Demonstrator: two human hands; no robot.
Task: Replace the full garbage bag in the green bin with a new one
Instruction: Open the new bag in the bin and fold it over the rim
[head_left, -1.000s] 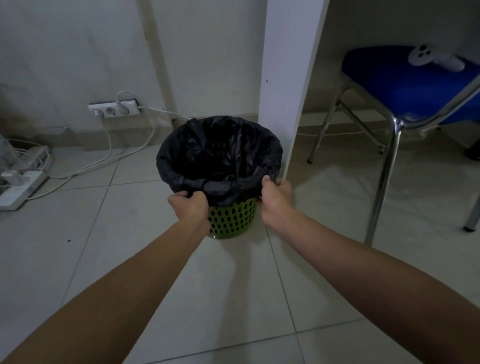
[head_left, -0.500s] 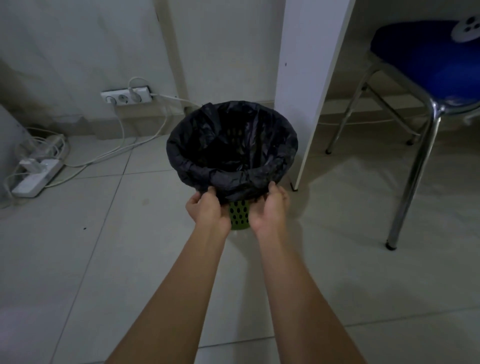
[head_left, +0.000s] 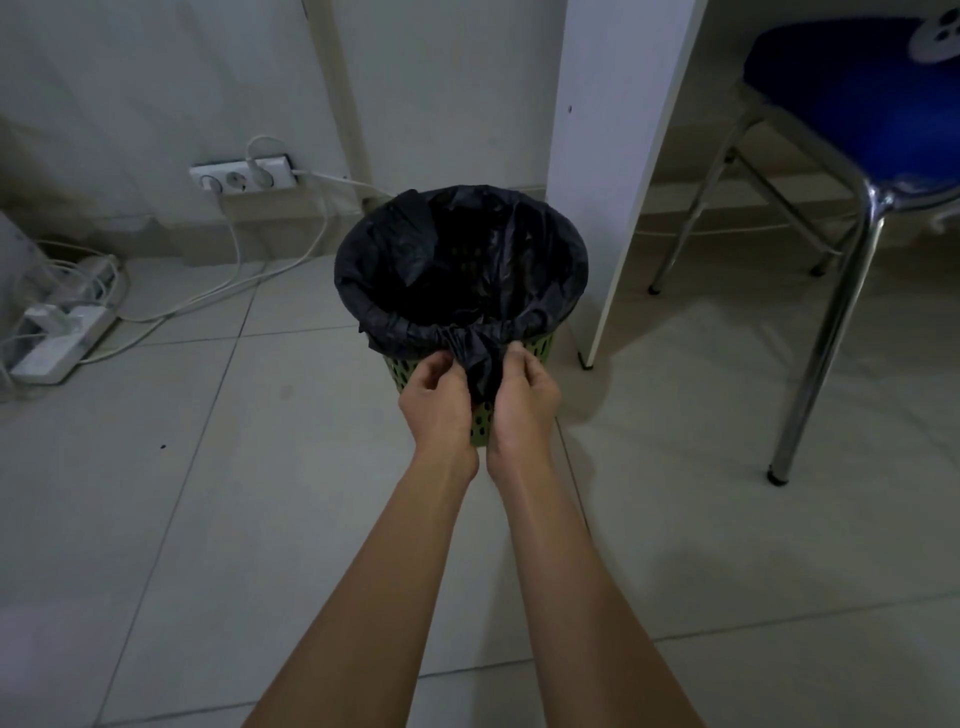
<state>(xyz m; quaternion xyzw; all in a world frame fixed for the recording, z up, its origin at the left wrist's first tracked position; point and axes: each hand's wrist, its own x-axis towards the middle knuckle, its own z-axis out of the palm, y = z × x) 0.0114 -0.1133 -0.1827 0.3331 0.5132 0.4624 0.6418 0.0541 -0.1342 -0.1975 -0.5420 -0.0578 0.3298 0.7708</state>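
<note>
On floor, upright green bin (head_left: 480, 423)

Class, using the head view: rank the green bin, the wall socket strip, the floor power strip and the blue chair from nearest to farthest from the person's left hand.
From the left hand:
1. Green bin, right at the hand.
2. Wall socket strip, up-left on the wall.
3. Floor power strip, far left, and blue chair, upper right: too close to call.

- One green perforated plastic bin (head_left: 485, 423)
- One black plastic garbage bag (head_left: 462, 260) lining it
- Two bare hands: left hand (head_left: 439, 400), right hand (head_left: 524, 397)
- One blue-seated chrome-legged chair (head_left: 852, 104)
- One white wall socket strip (head_left: 241, 176)
- One white floor power strip (head_left: 57, 340)
</note>
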